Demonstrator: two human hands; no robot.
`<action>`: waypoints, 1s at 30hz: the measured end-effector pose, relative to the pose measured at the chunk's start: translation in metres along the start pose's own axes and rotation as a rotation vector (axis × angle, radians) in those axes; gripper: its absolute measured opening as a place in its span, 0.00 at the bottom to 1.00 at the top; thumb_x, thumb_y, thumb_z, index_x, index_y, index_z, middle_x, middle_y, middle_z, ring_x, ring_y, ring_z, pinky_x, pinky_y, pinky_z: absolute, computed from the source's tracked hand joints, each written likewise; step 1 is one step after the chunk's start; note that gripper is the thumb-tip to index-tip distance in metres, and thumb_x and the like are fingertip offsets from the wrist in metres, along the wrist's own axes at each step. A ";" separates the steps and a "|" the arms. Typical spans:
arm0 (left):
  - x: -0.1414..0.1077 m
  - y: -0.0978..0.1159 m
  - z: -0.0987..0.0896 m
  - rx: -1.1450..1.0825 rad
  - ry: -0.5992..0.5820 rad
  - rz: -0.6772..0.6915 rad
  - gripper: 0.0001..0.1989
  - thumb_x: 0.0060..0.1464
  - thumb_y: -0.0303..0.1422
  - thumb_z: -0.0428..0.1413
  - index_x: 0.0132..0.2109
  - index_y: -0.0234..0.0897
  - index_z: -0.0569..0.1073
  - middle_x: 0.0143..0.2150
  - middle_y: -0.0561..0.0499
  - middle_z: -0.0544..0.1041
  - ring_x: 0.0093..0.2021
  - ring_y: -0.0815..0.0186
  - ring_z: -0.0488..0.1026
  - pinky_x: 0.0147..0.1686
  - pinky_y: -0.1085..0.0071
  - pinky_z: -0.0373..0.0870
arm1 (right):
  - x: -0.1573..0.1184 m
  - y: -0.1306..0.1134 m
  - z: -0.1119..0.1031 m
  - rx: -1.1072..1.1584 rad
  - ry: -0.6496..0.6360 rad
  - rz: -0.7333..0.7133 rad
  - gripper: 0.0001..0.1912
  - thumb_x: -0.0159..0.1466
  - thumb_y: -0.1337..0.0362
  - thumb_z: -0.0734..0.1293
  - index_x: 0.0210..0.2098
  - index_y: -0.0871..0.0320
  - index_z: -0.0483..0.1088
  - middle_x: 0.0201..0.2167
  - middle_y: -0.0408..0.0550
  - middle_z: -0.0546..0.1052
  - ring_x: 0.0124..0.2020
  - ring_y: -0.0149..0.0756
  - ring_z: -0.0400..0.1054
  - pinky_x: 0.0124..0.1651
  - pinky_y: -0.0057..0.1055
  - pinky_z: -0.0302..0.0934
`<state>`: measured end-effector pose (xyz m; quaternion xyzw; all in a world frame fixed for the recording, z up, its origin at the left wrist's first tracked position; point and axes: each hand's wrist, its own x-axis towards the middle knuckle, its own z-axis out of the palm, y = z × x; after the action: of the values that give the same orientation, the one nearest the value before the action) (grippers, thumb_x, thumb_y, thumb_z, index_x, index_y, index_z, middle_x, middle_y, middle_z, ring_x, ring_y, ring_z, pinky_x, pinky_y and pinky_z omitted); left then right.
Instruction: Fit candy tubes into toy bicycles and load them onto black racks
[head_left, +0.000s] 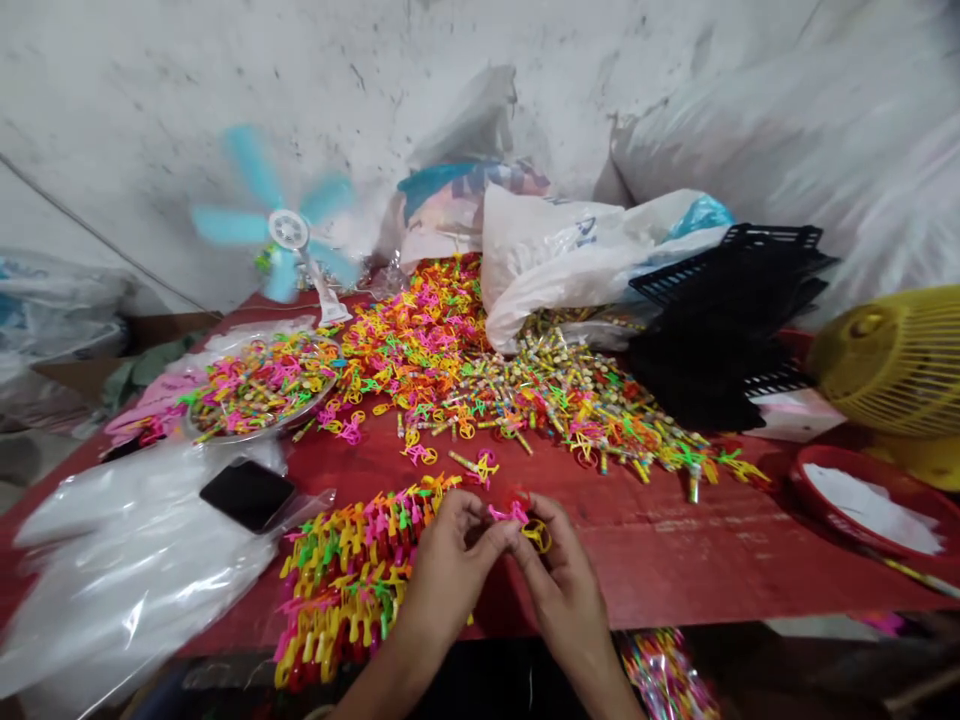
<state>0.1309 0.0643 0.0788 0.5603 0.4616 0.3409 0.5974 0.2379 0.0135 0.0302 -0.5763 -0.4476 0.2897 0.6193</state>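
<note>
My left hand (454,560) and my right hand (559,570) meet above the front of the red table, thumbs and fingers pinched together. Between them is a small pink plastic toy piece (511,512). A yellow ringed propeller (536,536) shows at my right fingers. Beside my left hand lie rows of colourful plastic toys (345,570), lined up closely. Just beyond my fingers rests a patterned tube with a propeller end (476,465). Farther back spreads a heap of loose pink, yellow, orange and green pieces (420,350), with many patterned tubes (555,375) to its right.
A round tray (330,378) of mixed pieces stands left. Clear plastic bags (142,560) and a black phone (247,494) lie nearer. A blue-bladed fan (288,230) spins behind. Right are a black crate (731,320), a yellow fan (892,370) and a red basin (806,500).
</note>
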 end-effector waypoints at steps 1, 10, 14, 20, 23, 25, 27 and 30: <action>0.001 -0.001 0.001 -0.089 0.011 -0.007 0.12 0.47 0.40 0.60 0.31 0.37 0.67 0.28 0.54 0.72 0.31 0.67 0.70 0.32 0.73 0.66 | -0.001 -0.003 0.001 -0.020 -0.010 -0.037 0.15 0.66 0.59 0.63 0.52 0.51 0.66 0.48 0.49 0.71 0.50 0.39 0.66 0.51 0.34 0.64; 0.012 -0.004 -0.026 -0.096 0.122 0.016 0.15 0.47 0.44 0.61 0.33 0.37 0.70 0.31 0.53 0.73 0.36 0.63 0.69 0.39 0.71 0.65 | 0.063 0.003 -0.032 -0.267 -0.087 -0.223 0.13 0.66 0.60 0.61 0.47 0.52 0.73 0.45 0.50 0.75 0.48 0.40 0.69 0.51 0.37 0.64; 0.017 0.000 -0.035 -0.030 0.162 0.003 0.18 0.46 0.48 0.60 0.29 0.37 0.68 0.27 0.55 0.68 0.32 0.66 0.65 0.34 0.74 0.63 | 0.151 0.040 -0.082 -0.640 0.247 -0.139 0.15 0.62 0.66 0.58 0.40 0.59 0.76 0.39 0.54 0.76 0.43 0.43 0.69 0.48 0.39 0.63; 0.017 -0.003 -0.032 -0.030 0.200 -0.042 0.19 0.44 0.49 0.62 0.33 0.38 0.73 0.32 0.54 0.73 0.39 0.62 0.68 0.41 0.73 0.64 | 0.219 0.068 -0.124 -0.736 0.269 -0.111 0.14 0.50 0.74 0.61 0.31 0.58 0.77 0.36 0.55 0.74 0.42 0.47 0.67 0.49 0.39 0.60; 0.018 -0.002 -0.028 -0.035 0.184 -0.068 0.19 0.44 0.50 0.61 0.34 0.39 0.73 0.34 0.53 0.74 0.40 0.61 0.69 0.41 0.72 0.64 | 0.214 0.069 -0.129 -0.693 0.269 -0.136 0.10 0.54 0.69 0.62 0.28 0.58 0.75 0.36 0.53 0.75 0.41 0.44 0.68 0.47 0.37 0.61; 0.017 0.001 -0.025 -0.057 0.177 -0.064 0.18 0.45 0.49 0.60 0.34 0.38 0.73 0.33 0.53 0.73 0.39 0.62 0.69 0.40 0.72 0.64 | 0.200 0.068 -0.130 -0.654 0.315 -0.154 0.10 0.58 0.64 0.61 0.33 0.58 0.75 0.38 0.53 0.75 0.41 0.43 0.69 0.47 0.38 0.62; 0.016 0.005 -0.019 -0.092 0.166 -0.046 0.17 0.46 0.48 0.61 0.33 0.38 0.73 0.32 0.53 0.73 0.38 0.62 0.69 0.40 0.72 0.65 | 0.179 0.066 -0.130 -0.488 0.366 -0.134 0.13 0.60 0.58 0.62 0.39 0.58 0.73 0.37 0.52 0.77 0.40 0.43 0.71 0.45 0.40 0.65; 0.012 0.008 -0.009 -0.116 0.114 -0.032 0.17 0.46 0.48 0.61 0.34 0.37 0.73 0.33 0.52 0.74 0.39 0.62 0.69 0.42 0.71 0.65 | 0.142 0.062 -0.125 -0.077 0.376 -0.013 0.18 0.57 0.52 0.68 0.40 0.58 0.71 0.31 0.48 0.78 0.34 0.42 0.74 0.39 0.40 0.68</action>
<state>0.1277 0.0798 0.0854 0.4968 0.4832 0.3887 0.6071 0.4198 0.0913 0.0090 -0.6407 -0.3385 0.1558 0.6713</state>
